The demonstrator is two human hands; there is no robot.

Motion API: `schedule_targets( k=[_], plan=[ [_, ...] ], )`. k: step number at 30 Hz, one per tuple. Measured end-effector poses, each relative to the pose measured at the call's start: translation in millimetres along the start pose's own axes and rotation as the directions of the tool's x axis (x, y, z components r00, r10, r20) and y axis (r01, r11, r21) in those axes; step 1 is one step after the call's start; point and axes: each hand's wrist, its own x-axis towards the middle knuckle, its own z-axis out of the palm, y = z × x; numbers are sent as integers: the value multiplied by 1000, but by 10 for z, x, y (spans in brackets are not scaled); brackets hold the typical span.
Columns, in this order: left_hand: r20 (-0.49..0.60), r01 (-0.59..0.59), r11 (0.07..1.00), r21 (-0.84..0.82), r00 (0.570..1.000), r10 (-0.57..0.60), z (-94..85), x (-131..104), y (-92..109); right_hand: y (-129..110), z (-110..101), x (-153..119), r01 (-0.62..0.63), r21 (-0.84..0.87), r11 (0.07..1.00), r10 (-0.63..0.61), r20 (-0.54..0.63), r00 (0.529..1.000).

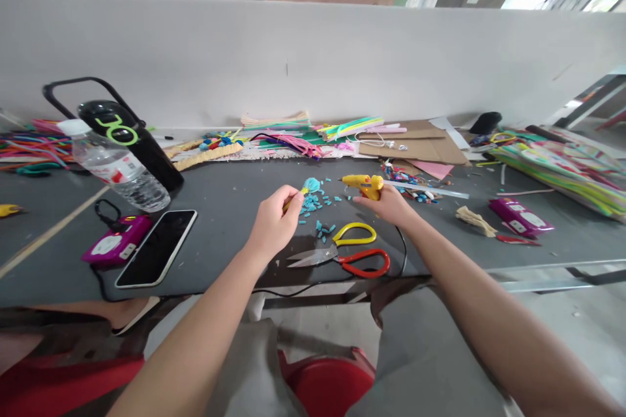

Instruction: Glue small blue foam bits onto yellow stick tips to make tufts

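Observation:
My left hand (276,221) is closed in a pinch around a thin yellow stem with a round light-blue head (312,185), which points away from me. My right hand (391,207) is wrapped round the grip of a yellow hot glue gun (364,184). The gun's nozzle faces left toward the blue head, with a gap between them. A long translucent glue stick (430,189) juts out of its back. Small light-blue pieces (309,206) lie scattered below and beside the blue head. Nearer me, large scissors (332,254) with one yellow and one red handle rest on the dark table.
A water bottle (122,166), a black flask (151,150), a phone (157,249) and a purple power socket (119,239) stand or lie at left. Pipe cleaners (293,143) and cardboard (420,143) line the back partition (313,65). Another purple socket (521,217) is at right. A black cord hangs over the front edge.

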Motion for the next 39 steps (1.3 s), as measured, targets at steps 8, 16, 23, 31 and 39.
schedule_targets(
  k=[8,16,23,31,39],
  plan=[
    [11,74,997,-8,997,-74,-81,93,-116,301,20,162,-100,-256,961,114,40,993],
    [53,148,988,33,987,-149,-100,132,-182,204,-356,-37,-190,-390,901,229,56,972],
    [95,173,981,91,979,-182,-58,136,-223,-205,-414,-313,50,1,999,-43,519,853],
    [91,156,977,146,981,-170,-58,123,-192,-599,290,-219,361,23,932,-332,449,830],
    [97,124,980,153,985,-140,-49,112,-188,-574,374,-217,324,-100,941,-251,438,863]
  ],
)
